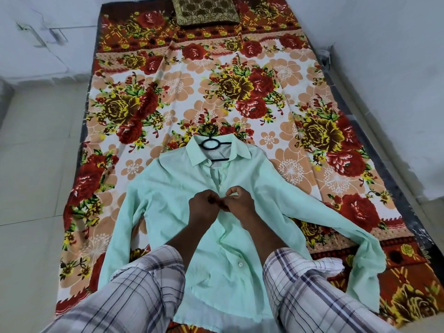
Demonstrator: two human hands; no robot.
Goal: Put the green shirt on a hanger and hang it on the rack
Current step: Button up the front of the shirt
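Note:
The green shirt (168,195) lies flat, front up, on the flowered bed sheet, sleeves spread to both sides. A black hanger (211,143) sits inside its collar, with the hook poking out onto the sheet above. My left hand (204,207) and my right hand (239,203) meet at the middle of the shirt's front placket. Both pinch the fabric edges there with curled fingers. A white button (240,264) shows lower on the placket.
The bed with the floral sheet (240,92) fills the view, with a brown patterned cushion (204,10) at its far end. Pale floor tiles (36,164) run along the left, and a white wall (396,68) along the right. No rack is in sight.

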